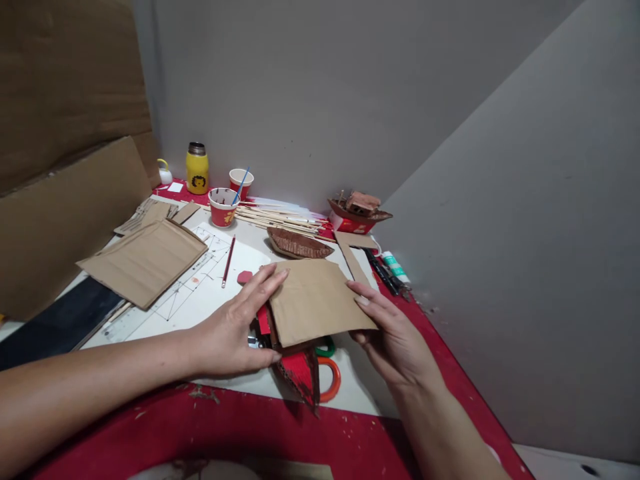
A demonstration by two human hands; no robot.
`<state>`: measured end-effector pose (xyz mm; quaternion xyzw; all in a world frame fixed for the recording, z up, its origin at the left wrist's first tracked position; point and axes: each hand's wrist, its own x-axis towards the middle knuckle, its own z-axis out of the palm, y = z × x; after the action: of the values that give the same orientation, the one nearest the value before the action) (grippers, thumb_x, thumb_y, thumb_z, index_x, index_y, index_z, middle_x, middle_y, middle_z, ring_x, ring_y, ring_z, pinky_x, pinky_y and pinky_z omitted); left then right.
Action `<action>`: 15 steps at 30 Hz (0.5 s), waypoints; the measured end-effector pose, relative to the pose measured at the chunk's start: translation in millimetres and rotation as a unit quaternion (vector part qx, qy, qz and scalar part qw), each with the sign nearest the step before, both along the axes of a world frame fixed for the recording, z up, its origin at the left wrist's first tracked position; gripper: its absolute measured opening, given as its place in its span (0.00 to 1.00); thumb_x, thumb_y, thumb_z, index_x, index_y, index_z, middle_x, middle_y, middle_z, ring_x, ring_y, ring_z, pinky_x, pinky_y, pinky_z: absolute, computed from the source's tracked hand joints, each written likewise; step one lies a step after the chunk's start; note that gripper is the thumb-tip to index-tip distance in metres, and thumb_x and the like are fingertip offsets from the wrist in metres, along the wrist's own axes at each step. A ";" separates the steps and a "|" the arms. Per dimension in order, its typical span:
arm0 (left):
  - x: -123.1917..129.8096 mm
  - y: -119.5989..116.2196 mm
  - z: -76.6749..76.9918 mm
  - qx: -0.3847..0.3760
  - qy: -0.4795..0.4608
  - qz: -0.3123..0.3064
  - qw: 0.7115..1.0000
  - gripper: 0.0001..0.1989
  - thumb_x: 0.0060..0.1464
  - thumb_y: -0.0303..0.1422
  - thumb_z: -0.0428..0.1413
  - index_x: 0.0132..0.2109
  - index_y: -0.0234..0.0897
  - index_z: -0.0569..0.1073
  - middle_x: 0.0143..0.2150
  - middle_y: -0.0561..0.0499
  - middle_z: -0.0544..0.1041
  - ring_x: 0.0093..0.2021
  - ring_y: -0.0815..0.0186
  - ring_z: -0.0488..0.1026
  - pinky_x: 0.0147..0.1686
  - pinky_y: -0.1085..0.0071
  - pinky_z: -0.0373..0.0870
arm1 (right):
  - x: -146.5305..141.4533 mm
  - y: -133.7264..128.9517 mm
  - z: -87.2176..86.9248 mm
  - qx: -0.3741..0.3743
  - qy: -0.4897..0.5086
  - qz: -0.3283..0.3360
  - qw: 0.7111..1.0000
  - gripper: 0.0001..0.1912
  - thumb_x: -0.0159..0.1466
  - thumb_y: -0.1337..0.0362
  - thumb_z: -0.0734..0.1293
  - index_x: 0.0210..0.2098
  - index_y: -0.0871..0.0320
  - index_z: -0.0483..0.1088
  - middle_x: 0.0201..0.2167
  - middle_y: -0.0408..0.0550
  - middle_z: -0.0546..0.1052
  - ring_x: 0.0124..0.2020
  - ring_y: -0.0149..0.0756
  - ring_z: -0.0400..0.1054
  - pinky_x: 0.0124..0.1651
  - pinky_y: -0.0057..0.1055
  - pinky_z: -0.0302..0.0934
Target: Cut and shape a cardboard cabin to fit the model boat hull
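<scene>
A thin, bent piece of brown cardboard (320,300) lies over a small model boat, covering most of it. The boat's red deck (300,373) and dark brown pointed end stick out towards me. My left hand (240,320) spans the cardboard's left edge, fingertips on its far corner and thumb against the boat's side. Between thumb and fingers of my right hand (387,327), the right edge of the sheet is gripped. Scissors with an orange handle (330,380) and others with a green handle (326,347) lie partly hidden beneath the boat.
Beyond my hands sit a brown boat hull (300,244), thin wooden sticks (280,217) and a finished-looking model boat (361,208). Paper cups (223,208) and a yellow bottle (197,170) stand at the back. Cardboard (145,260), a drawing (175,300) and a pencil (229,261) lie left.
</scene>
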<state>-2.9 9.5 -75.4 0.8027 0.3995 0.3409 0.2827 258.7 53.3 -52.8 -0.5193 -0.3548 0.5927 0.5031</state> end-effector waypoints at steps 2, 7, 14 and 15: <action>-0.2 0.5 -0.3 0.011 0.002 -0.009 1.000 0.53 0.48 0.34 0.63 0.71 0.51 0.37 0.73 0.40 0.46 0.72 0.44 0.45 0.65 0.40 0.52 | -0.1 0.0 -1.1 0.001 0.001 0.001 1.000 0.21 0.45 0.62 0.79 0.40 0.56 0.79 0.31 0.42 0.76 0.20 0.25 0.63 0.12 0.18 0.61; -1.2 1.1 -1.2 0.016 0.014 -0.006 1.000 0.53 0.49 0.34 0.63 0.71 0.51 0.38 0.73 0.40 0.47 0.71 0.44 0.46 0.66 0.40 0.51 | -2.0 -0.7 -1.0 0.010 0.014 0.004 1.000 0.20 0.47 0.62 0.79 0.40 0.56 0.79 0.31 0.41 0.76 0.20 0.25 0.64 0.12 0.18 0.60; 0.7 -1.8 4.7 0.029 0.029 0.000 0.999 0.48 0.51 0.35 0.61 0.71 0.51 0.41 0.71 0.41 0.54 0.70 0.44 0.50 0.65 0.36 0.50 | -8.6 -2.3 -0.1 0.008 0.032 -0.008 0.999 0.19 0.47 0.64 0.78 0.39 0.56 0.79 0.30 0.41 0.77 0.16 0.23 0.62 0.11 0.18 0.61; 1.3 -2.1 5.8 0.029 0.032 0.003 0.999 0.48 0.51 0.35 0.60 0.71 0.50 0.42 0.70 0.41 0.57 0.70 0.44 0.52 0.65 0.35 0.49 | -9.4 -2.3 -0.8 0.007 0.034 -0.010 0.999 0.18 0.47 0.64 0.78 0.39 0.56 0.79 0.30 0.41 0.76 0.16 0.23 0.62 0.11 0.18 0.61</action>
<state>-1.6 7.3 -69.6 0.8196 0.4008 0.3277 0.2452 249.3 51.0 -53.6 -0.4986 -0.3365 0.6023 0.5247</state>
